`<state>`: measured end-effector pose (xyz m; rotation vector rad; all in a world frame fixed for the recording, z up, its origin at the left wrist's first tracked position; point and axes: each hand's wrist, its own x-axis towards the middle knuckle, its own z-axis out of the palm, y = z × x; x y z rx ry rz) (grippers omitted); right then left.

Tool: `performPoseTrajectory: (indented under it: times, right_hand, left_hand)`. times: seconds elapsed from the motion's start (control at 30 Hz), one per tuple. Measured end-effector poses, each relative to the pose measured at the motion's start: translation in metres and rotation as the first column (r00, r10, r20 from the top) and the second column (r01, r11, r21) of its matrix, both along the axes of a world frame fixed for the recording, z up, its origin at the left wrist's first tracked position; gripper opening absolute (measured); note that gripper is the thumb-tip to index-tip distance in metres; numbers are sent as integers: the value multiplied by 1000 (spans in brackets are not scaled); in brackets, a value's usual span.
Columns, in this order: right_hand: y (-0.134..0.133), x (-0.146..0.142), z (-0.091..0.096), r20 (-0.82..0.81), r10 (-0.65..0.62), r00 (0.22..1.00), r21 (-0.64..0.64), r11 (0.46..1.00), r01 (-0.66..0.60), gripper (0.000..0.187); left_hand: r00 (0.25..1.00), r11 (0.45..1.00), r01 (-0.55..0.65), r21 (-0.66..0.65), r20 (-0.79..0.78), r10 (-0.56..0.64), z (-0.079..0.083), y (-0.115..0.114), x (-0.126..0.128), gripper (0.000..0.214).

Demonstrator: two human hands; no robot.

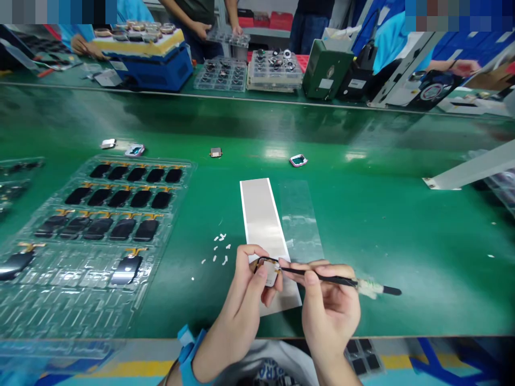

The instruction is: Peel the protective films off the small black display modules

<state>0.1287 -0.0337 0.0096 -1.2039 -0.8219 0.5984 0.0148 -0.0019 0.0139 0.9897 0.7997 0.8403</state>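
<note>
My left hand (247, 292) pinches a small watch screen module (270, 272) between thumb and fingers. Its pale back faces up and a dark edge shows along its top. In my right hand (330, 305) is a pair of slim black tweezers (338, 279), wrapped with pale tape near the rear end. The tip reaches the module's upper right edge; what it grips there, if anything, is too small to make out. Beneath both hands lies a long grey strip sheet with white edges (261, 214). White scraps (222, 237) are scattered left of the sheet.
At left, a clear plastic tray (100, 262) holds rows of black watch screens (137, 174). A transparent film (300, 214) lies beside the sheet. Small watch parts (298, 160) sit farther back. Beyond the ledge are a blue box (161, 69), parts trays (276, 72) and several people. A white post (475, 163) slants at right.
</note>
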Motion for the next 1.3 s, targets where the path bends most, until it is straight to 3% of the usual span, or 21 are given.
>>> performPoseTrajectory:
  times: [0.67, 0.9, 1.03, 1.17, 1.3]
  right_hand:
    - [1, -1, -1, -55, -9, 998, 21, 1000, 10, 10]
    - [1, -1, -2, -125, 73, 989, 119, 991, -58, 14]
    - [0, 17, 2, -147, -31, 989, 116, 992, 49, 12]
    - [-11, 57, 0, 4, -90, 996, -19, 996, 90, 16]
    - [-31, 88, -10, 117, 16, 993, -182, 983, 6, 13]
  left_hand:
    - [999, 999, -30, 42, -37, 32, -5, -1, 2, 17]
    - [993, 988, -110, 106, -27, 113, -5, 0, 4, 19]
    - [979, 981, -138, 138, -129, 155, -8, 2, 3, 19]
    - [966, 983, 19, 181, -257, 28, -6, -2, 1, 9]
    - [888, 902, 313, 297, -430, -166, -1, -5, 7, 10]
